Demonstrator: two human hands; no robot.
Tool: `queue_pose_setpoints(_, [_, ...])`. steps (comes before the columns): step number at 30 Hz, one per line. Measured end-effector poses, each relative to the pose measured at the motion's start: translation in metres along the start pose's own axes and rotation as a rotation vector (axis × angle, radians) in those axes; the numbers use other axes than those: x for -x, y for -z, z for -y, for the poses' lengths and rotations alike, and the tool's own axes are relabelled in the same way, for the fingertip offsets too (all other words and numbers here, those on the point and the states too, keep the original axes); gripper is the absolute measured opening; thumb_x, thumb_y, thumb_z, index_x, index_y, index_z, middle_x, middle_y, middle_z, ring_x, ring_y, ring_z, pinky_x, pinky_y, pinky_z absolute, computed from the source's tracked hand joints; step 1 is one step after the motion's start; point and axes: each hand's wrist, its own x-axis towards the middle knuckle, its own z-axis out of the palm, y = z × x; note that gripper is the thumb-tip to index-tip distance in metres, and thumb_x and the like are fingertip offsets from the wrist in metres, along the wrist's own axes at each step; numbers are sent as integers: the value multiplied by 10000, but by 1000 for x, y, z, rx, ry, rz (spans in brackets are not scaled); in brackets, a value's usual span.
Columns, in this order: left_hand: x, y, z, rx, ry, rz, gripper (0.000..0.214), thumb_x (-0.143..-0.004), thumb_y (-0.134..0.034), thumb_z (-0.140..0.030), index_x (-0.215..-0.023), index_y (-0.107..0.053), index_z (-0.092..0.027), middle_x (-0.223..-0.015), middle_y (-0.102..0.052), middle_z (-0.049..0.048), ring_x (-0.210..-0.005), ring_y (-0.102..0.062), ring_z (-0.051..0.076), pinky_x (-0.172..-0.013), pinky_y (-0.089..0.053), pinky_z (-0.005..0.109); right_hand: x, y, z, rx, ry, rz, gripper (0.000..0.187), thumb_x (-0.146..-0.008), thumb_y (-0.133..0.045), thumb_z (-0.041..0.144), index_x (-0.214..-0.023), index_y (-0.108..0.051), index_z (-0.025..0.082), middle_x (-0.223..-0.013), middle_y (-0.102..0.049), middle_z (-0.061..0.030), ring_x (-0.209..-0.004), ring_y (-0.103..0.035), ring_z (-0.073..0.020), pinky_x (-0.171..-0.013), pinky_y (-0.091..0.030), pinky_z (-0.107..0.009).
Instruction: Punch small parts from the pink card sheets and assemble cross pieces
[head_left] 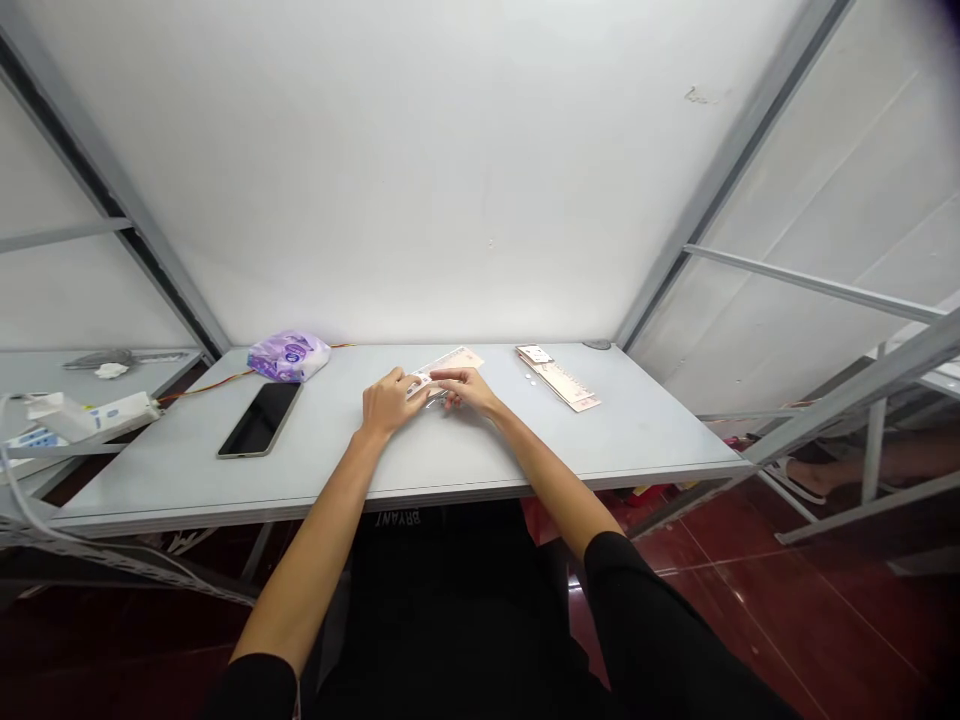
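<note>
Over the middle of the table, my left hand (pixel 386 403) has its fingers closed on the edge of a small white card (pixel 421 381). From the other side my right hand (pixel 469 388) pinches at the same card, its fingertips close to those of the left. Behind both hands lies a beige printed card strip (pixel 463 358), partly covered by them. Something small and shiny (pixel 435 403) shows just below the fingers, too small to name. To the right rests a stack of similar beige card strips (pixel 566 384), with a small white card (pixel 535 354) on its far end.
Small white round pieces (pixel 529 378) lie left of the stack. A black-screened phone (pixel 260 420) and a purple-and-white tissue pack (pixel 289 356) occupy the table's left side. A small dark object (pixel 597 345) sits at the back right. Metal frame posts flank the table (pixel 480 450).
</note>
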Motion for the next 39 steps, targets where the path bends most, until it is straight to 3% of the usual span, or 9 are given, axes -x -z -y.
queue_pose_setpoints(3, [-3,3,7,-4,83,-39,223,-917,-620,-410,-928,-781,-256,-920,-676,53,-824,-637,209,-623,-349,289,-8,-6,5,64,73,2,284,-909,-652,250,-1168,-753,193,-1202,-750,-81,-552,-641,-87,-520,-478,-223])
queue_pose_setpoints(7, [-7,5,16,1,253,-79,160,-885,-635,-352,-854,-744,-239,-919,-674,59,-785,-611,212,-618,-335,287,-7,0,-6,337,180,-411,209,-926,-606,288,-1029,-772,213,-1065,-767,-43,-649,-644,-130,-723,-544,-279])
queue_pose_setpoints(9, [-8,5,19,47,304,-53,138,-870,-641,-344,-849,-729,-240,-876,-674,57,-777,-605,218,-614,-327,286,-4,9,-15,559,160,-493,194,-902,-654,318,-1024,-776,227,-1047,-752,-49,-833,-675,-183,-873,-533,-316])
queue_pose_setpoints(12, [-9,5,22,135,342,12,138,-840,-662,-362,-846,-717,-235,-797,-670,49,-766,-605,228,-620,-335,288,-2,20,-26,771,83,-410,394,-813,-790,459,-1117,-767,211,-1147,-699,-106,-1080,-644,-250,-991,-485,-357])
queue_pose_setpoints(14, [-10,5,23,173,349,35,157,-823,-674,-378,-840,-716,-228,-771,-668,48,-760,-608,232,-639,-357,291,-3,24,-30,810,44,-338,453,-797,-808,511,-1119,-773,195,-1159,-684,-123,-1114,-628,-260,-1004,-467,-356])
queue_pose_setpoints(19, [-12,5,26,219,341,22,179,-801,-673,-398,-789,-700,-221,-711,-645,39,-731,-608,227,-690,-402,302,-9,25,-32,761,-7,-306,312,-867,-758,410,-1094,-784,197,-1110,-708,-100,-1063,-644,-233,-961,-457,-317])
queue_pose_setpoints(24, [-11,6,25,231,324,-3,215,-814,-630,-413,-788,-704,-213,-674,-625,37,-716,-605,227,-716,-412,315,-11,21,-32,800,-26,-313,433,-905,-709,435,-1285,-723,229,-1130,-689,-112,-1085,-632,-254,-941,-463,-333])
queue_pose_setpoints(31, [-7,10,18,100,380,-70,224,-810,-653,-448,-788,-719,-235,-781,-685,72,-782,-614,263,-655,-366,323,-20,21,-40,773,-51,-331,308,-894,-708,427,-1132,-776,243,-1115,-688,-91,-1049,-633,-233,-918,-464,-314])
queue_pose_setpoints(39, [-12,9,24,268,361,-26,199,-761,-688,-420,-742,-666,-223,-646,-608,11,-681,-587,206,-679,-403,307,-23,25,-47,663,-8,-382,189,-861,-710,291,-1032,-749,221,-1045,-737,-52,-1020,-657,-214,-955,-476,-333])
